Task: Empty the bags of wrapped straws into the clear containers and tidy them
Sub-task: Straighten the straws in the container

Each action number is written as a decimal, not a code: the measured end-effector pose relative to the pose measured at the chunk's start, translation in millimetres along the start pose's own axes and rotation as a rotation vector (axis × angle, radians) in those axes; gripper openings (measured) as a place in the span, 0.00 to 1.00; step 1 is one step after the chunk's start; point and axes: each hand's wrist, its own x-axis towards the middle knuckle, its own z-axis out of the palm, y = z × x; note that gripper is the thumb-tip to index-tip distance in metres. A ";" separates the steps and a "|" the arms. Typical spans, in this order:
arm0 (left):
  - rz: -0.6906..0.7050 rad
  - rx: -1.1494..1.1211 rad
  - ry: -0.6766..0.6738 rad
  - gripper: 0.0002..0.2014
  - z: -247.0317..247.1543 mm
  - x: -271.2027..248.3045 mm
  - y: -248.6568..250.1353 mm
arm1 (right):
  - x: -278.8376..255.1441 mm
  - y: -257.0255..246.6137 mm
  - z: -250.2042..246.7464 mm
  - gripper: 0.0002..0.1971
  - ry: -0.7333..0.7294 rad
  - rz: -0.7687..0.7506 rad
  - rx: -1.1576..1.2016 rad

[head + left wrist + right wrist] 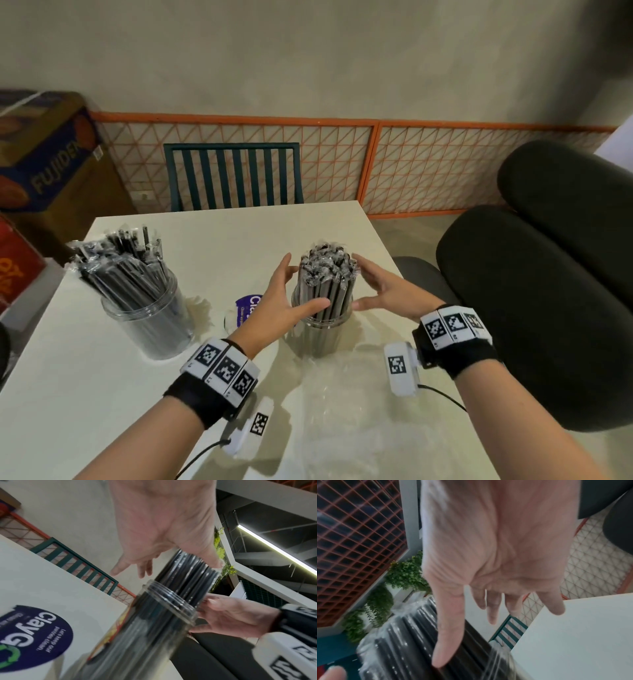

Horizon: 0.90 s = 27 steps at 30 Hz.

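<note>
A clear container stands mid-table with an upright bundle of wrapped black straws packed in it. My left hand is open against the bundle's left side, thumb on the straws just above the rim. On the bundle's right side my right hand is open as well, thumb pointing in. The left wrist view shows the left hand spread over the straws, with the right hand beside the container's rim. A second clear container at the left holds straws leaning messily leftward.
An empty clear bag lies on the white table in front of the container. A lid with a purple label sits between the containers. Behind the table is a green chair, black cushions at right, boxes at left.
</note>
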 end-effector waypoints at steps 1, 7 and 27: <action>-0.004 0.017 0.035 0.55 4.6 -3.1 3.0 | 4.1 -2.8 -0.9 0.54 -0.018 -0.006 0.000; -0.029 0.026 0.166 0.62 37.2 -3.8 9.6 | 20.8 -22.7 3.6 0.54 -0.084 -0.106 -0.120; -0.077 0.112 -0.089 0.62 -20.6 -5.6 9.9 | -4.6 5.1 15.7 0.46 0.023 -0.225 0.097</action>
